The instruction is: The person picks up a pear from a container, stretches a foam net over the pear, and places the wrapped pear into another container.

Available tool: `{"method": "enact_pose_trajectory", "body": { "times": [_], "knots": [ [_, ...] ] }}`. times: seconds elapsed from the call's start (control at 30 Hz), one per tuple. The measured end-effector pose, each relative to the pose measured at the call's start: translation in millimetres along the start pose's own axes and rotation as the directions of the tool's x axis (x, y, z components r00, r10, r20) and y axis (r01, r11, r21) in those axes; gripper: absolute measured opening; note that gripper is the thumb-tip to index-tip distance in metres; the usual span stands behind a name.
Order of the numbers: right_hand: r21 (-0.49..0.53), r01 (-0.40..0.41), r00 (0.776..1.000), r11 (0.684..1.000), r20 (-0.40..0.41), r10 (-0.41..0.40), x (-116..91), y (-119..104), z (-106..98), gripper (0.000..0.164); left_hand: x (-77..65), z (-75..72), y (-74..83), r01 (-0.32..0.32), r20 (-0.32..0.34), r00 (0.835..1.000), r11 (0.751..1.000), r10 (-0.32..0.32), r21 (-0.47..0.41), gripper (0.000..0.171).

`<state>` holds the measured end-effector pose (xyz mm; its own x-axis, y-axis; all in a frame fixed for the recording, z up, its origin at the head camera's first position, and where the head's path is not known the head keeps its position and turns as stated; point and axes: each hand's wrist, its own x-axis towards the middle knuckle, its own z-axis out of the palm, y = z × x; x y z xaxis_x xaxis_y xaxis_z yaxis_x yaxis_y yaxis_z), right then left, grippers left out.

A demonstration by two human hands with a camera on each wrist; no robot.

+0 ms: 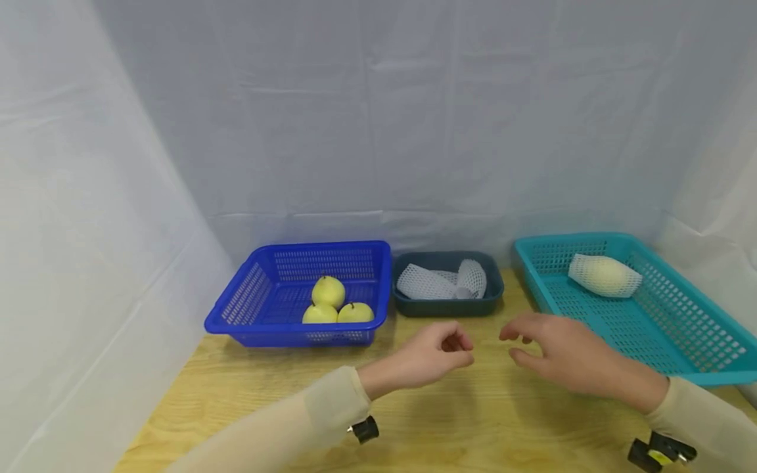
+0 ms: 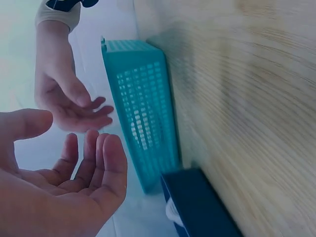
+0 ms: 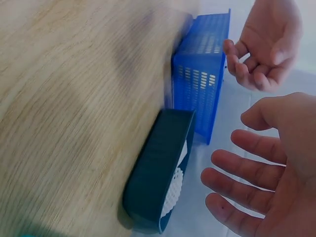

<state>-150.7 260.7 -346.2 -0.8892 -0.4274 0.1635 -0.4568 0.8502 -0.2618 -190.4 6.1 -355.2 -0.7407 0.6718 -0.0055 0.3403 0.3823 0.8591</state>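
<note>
Both hands hover over the wooden table with nothing in them. My left hand (image 1: pixel 427 355) is in front of the dark green tray (image 1: pixel 449 307), its fingers loosely curled; the left wrist view shows the same hand (image 2: pixel 74 182) with a bare palm. Facing it across a small gap is my right hand (image 1: pixel 568 355), fingers spread and slightly bent, also seen as a hand (image 3: pixel 266 168) in the right wrist view. White foam fruit nets (image 1: pixel 427 282) lie in the tray. Three yellow pears (image 1: pixel 328 292) sit in the blue basket (image 1: pixel 296 335).
At the right, a teal basket (image 1: pixel 544 289) contains a pear in a foam net (image 1: pixel 604 276). The baskets and tray stand along the back of the wooden table (image 1: pixel 473 420). White sheeting (image 1: pixel 378 131) hangs behind and at both sides.
</note>
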Motion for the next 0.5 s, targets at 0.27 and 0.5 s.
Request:
{"method": "enact_pose_trajectory", "body": {
  "times": [0.27, 0.5],
  "knots": [
    [0.001, -0.012, 1.000, 1.000, 0.017, 0.012, 2, -4, 5, 0.020, -30.9, -28.0, -22.9, -0.007, -0.117, 0.993, 0.995, 0.020, 0.103, 0.006],
    [0.022, -0.003, 0.999, 1.000, 0.041, 0.002, 4, -4, 10, 0.019, -49.1, -52.3, -28.3, 0.004, -0.187, 0.982, 0.995, 0.015, 0.100, 0.007]
  ]
}}
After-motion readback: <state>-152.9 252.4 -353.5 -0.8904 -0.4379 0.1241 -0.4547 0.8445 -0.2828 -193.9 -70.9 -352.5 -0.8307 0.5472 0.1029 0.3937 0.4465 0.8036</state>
